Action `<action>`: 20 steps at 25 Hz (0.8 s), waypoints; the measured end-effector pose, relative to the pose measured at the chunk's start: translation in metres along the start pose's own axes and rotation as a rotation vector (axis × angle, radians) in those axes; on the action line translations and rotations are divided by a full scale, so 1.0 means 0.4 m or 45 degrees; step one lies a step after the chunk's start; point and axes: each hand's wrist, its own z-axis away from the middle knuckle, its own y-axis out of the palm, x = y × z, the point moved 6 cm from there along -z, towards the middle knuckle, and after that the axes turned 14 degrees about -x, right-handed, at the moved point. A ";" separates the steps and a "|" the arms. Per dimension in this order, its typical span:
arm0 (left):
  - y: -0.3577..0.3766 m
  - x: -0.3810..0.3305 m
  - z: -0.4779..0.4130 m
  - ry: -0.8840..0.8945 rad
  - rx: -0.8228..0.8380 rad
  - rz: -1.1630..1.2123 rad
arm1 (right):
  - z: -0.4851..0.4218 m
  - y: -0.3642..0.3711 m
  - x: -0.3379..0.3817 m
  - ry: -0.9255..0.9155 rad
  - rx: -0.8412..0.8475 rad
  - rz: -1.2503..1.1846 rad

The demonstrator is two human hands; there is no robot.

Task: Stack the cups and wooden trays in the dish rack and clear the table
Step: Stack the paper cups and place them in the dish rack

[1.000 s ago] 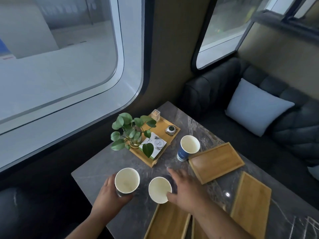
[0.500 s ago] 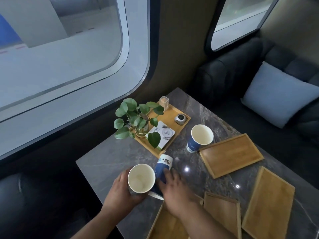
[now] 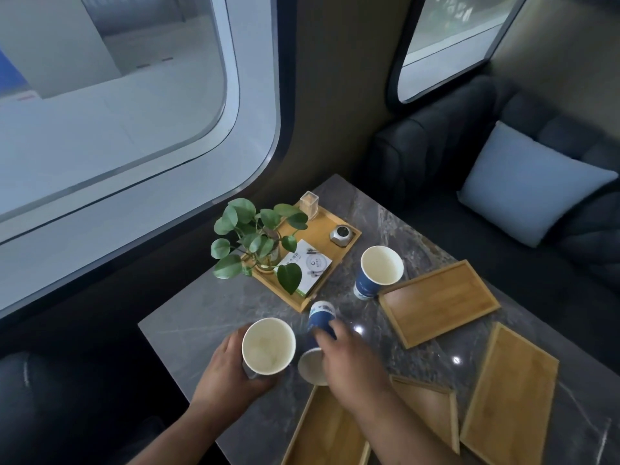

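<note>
My left hand (image 3: 228, 374) grips an upright blue paper cup (image 3: 268, 347) near the table's front left. Beside it my right hand (image 3: 349, 360) holds a second blue cup (image 3: 318, 322) tipped on its side, base pointing away from me. A third cup (image 3: 380, 271) stands upright further back, touching a wooden tray (image 3: 437, 302). Several more empty wooden trays lie flat on the grey marble table (image 3: 208, 323): one at the right (image 3: 510, 394), one partly under my right forearm (image 3: 427, 406), one at the front edge (image 3: 325, 434). No dish rack is in view.
A larger wooden tray (image 3: 322, 234) by the window holds a potted plant (image 3: 258, 243), a booklet, a small clear holder and a metal object. A dark sofa with a pale blue cushion (image 3: 530, 193) lies beyond the table. The table's left edge drops to a dark seat.
My right hand took the middle cup and tipped it onto its side next to the cup in my left hand. The camera view shifted slightly.
</note>
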 end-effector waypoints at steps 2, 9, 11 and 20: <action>0.000 -0.030 0.003 0.020 0.010 -0.019 | 0.018 -0.077 -0.043 0.171 -0.144 -0.166; 0.050 -0.240 0.044 0.270 0.075 -0.053 | 0.216 -0.404 -0.246 0.752 -0.525 -0.726; 0.073 -0.321 0.065 0.346 0.093 -0.081 | 0.266 -0.483 -0.297 0.801 -0.568 -0.865; 0.076 -0.681 0.214 0.789 0.007 -0.140 | 0.437 -0.640 -0.409 0.760 -0.624 -0.935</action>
